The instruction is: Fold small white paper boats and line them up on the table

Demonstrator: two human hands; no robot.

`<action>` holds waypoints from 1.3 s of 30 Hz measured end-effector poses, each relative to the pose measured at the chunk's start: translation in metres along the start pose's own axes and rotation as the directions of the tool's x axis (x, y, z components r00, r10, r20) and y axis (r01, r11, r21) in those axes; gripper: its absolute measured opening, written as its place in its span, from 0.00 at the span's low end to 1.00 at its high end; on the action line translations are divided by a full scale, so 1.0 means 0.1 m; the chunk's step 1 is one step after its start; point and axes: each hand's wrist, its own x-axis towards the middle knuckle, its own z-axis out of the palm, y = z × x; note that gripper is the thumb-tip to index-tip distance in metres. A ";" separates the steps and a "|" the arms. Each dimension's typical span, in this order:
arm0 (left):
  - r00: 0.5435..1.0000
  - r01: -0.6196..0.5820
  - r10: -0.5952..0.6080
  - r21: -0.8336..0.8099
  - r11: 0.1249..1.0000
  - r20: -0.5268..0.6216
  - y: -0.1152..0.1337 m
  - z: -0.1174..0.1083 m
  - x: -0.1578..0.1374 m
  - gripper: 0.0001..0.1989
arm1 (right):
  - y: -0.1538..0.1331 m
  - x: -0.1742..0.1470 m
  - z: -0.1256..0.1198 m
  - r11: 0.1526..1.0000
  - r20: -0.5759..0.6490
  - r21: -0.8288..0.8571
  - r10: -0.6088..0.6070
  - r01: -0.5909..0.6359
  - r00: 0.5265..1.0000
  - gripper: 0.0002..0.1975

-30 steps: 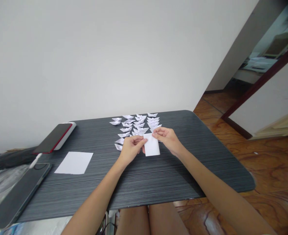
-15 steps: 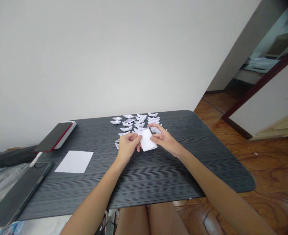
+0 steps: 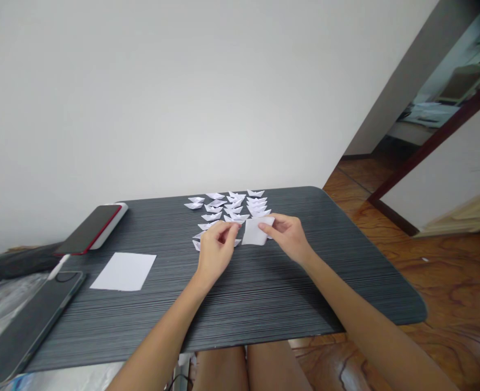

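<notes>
A small folded piece of white paper [image 3: 255, 232] is held up over the table, pinched at its right side by my right hand [image 3: 287, 234]. To its left is my left hand [image 3: 217, 245], thumb and fingertips pressed together. A dark gap shows between those fingertips and the paper's left edge, and I see nothing in them. Behind both hands, several white paper boats [image 3: 212, 216] stand in rows on the table. Some boats are partly hidden by my hands and the folded paper.
The dark striped table [image 3: 264, 298] meets a white wall [image 3: 223, 98]. A flat white sheet [image 3: 123, 271] lies left of my forearm. At the far left are a dark device with a red edge [image 3: 88, 231], a phone-like device [image 3: 31, 326] and a white cable plug [image 3: 59, 267].
The folded paper has shifted slightly right and turned in my right hand. My left hand, which gripped its left edge before, is now apart from it.
</notes>
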 end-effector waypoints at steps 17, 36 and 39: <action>0.995 -0.094 0.096 -0.066 0.993 0.022 -0.08 0.05 -0.01 0.08 | -0.01 -0.01 0.06 0.956 0.142 0.209 0.178 -0.205 0.974 0.09; 0.989 0.140 -0.122 -0.246 0.959 0.087 0.00 0.06 0.01 0.09 | 0.01 0.00 0.04 0.958 0.102 0.184 0.203 -0.219 0.974 0.10; 0.981 0.183 -0.157 -0.261 0.948 0.115 -0.01 0.06 0.02 0.08 | 0.01 0.00 0.04 0.968 0.111 0.146 0.191 -0.206 0.975 0.12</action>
